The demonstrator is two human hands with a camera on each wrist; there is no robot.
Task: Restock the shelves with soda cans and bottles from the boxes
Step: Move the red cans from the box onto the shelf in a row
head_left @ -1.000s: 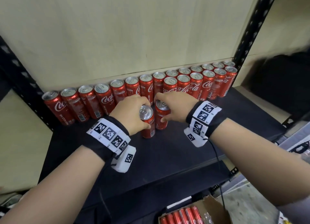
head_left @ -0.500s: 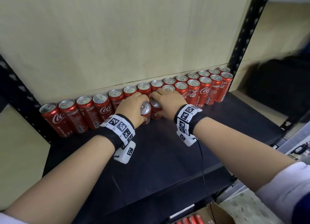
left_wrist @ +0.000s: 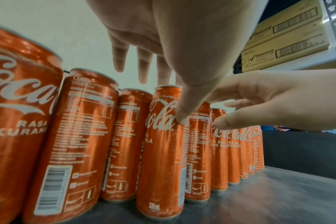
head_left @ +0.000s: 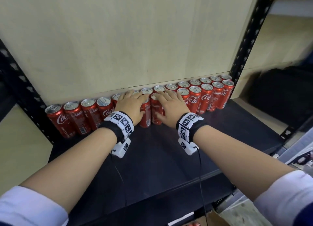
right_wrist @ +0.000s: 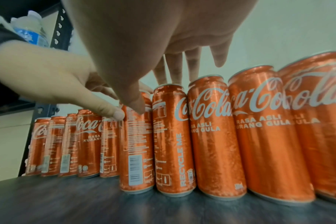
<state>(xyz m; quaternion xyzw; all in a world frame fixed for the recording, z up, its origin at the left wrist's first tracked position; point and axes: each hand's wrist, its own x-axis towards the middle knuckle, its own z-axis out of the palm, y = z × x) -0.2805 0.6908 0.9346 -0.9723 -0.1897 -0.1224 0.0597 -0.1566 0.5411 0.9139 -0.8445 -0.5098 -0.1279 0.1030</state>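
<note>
Red Coca-Cola cans (head_left: 205, 97) stand along the back of the black shelf (head_left: 152, 166), in two rows at the right. Two more cans stand side by side in front at the middle. My left hand (head_left: 131, 103) lies over the left can (head_left: 145, 117) (left_wrist: 161, 151), fingers straight above its top, thumb against its side. My right hand (head_left: 171, 105) lies the same way over the right can (head_left: 156, 114) (right_wrist: 173, 144). In both wrist views the fingers (left_wrist: 119, 60) (right_wrist: 219, 56) are straight and not wrapped round a can.
Black perforated uprights (head_left: 245, 39) frame the bay, with a pale board behind. A dark object (head_left: 279, 93) sits in the bay to the right. Below the shelf a cardboard box (head_left: 208, 219) shows. Rexona cartons (left_wrist: 284, 37) and a water bottle (right_wrist: 29, 30) stand on neighbouring shelves.
Both hands carried the two gripped cans back against the row. Their fingers have since straightened over the can tops.
</note>
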